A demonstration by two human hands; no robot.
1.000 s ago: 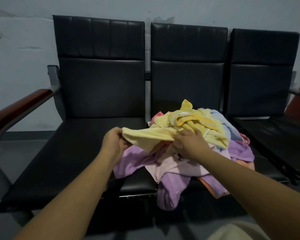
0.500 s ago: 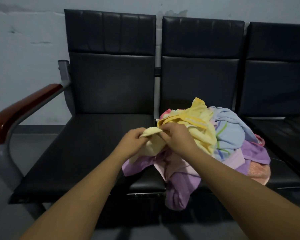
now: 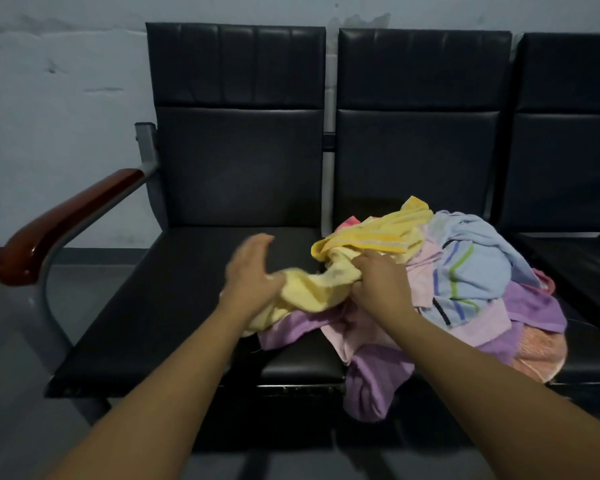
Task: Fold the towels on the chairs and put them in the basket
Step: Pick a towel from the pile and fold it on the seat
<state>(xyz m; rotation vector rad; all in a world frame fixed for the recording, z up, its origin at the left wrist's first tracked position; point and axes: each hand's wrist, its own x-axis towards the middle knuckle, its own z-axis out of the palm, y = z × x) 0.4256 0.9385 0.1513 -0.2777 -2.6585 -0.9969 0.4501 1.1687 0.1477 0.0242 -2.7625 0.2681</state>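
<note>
A heap of towels (image 3: 465, 292) lies on the middle chair seat (image 3: 302, 368): yellow on top, light blue striped, pink, purple and orange below. A pale yellow towel (image 3: 312, 289) stretches left out of the heap. My right hand (image 3: 381, 282) grips its bunched part at the heap's left edge. My left hand (image 3: 253, 271) is blurred, fingers spread and straight, its palm against the towel's left end above the seam between the left and middle seats. No basket is in view.
Three joined black chairs stand against a pale wall. The left seat (image 3: 174, 306) bears nothing. A red-brown armrest (image 3: 66, 220) on a grey metal frame juts out at the left. The right chair (image 3: 575, 251) is partly cut off. Grey floor lies below.
My left hand has let go of the pale yellow towel and opened, moving left. The towel now stretches further left out of the heap. The camera has shifted left.
</note>
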